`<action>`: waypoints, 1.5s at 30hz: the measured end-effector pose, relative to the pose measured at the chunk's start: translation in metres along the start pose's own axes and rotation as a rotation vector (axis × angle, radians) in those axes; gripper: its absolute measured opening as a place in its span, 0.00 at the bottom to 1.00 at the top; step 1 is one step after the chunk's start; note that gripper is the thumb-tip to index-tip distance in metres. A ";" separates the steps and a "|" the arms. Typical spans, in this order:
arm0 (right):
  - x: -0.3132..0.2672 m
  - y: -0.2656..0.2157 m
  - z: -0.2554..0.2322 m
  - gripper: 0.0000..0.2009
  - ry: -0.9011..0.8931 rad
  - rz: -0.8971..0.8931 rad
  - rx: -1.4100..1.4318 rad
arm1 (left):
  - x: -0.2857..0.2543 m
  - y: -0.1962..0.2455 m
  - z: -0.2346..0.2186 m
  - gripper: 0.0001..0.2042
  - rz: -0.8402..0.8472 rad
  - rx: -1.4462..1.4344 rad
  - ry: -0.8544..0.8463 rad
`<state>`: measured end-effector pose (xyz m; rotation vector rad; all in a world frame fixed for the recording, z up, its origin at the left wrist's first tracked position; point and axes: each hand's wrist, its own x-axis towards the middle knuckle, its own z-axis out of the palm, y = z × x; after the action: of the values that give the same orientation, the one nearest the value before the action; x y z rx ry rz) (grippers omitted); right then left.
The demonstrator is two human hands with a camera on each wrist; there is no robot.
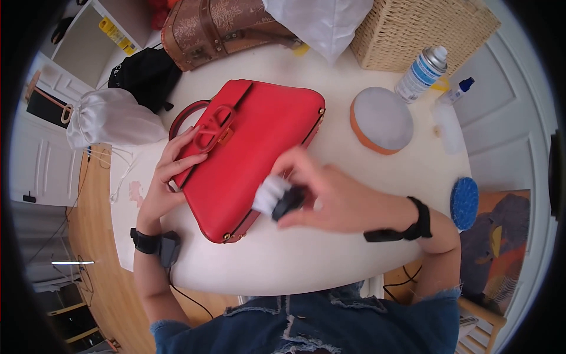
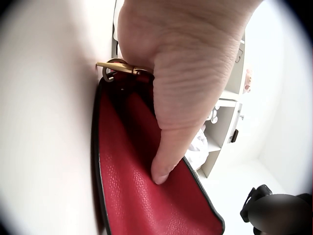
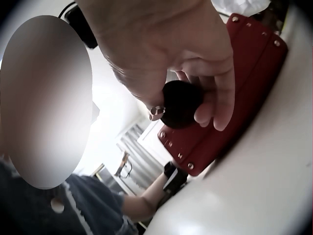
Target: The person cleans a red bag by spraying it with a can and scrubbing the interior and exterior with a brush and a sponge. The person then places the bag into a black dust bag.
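Note:
A red handbag [image 1: 265, 135] with a red ring-shaped clasp lies tilted on the white table. My left hand [image 1: 168, 177] grips it by the top end, fingers spread over the flap beside the clasp. In the left wrist view, the thumb [image 2: 168, 152] presses into the bag's side gusset, below a gold ring fitting. My right hand [image 1: 342, 197] holds a small brush [image 1: 289, 203] with a round black handle and white bristles, blurred by motion. Its bristles overlap the bag's bottom edge in the head view. The right wrist view shows the black handle [image 3: 181, 105] between thumb and fingers, with the studded bag base behind.
A round grey-topped disc with an orange side [image 1: 382, 121] sits right of the bag. Beyond are a spray can [image 1: 421, 74], a blue-capped bottle [image 1: 457, 91] and a woven basket [image 1: 418, 32]. A blue pad [image 1: 464, 203] lies at the right edge; a white drawstring pouch [image 1: 115, 118] sits left.

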<state>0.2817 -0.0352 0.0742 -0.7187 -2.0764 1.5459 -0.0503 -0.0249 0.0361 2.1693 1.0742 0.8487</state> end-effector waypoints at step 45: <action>-0.011 0.039 -0.076 0.19 0.227 0.138 -0.603 | 0.001 0.005 0.004 0.25 -0.020 -0.011 0.031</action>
<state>0.3441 0.0219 0.0565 -1.2044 -2.3587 0.8286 -0.0444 -0.0277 0.0371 2.1387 1.1022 0.8801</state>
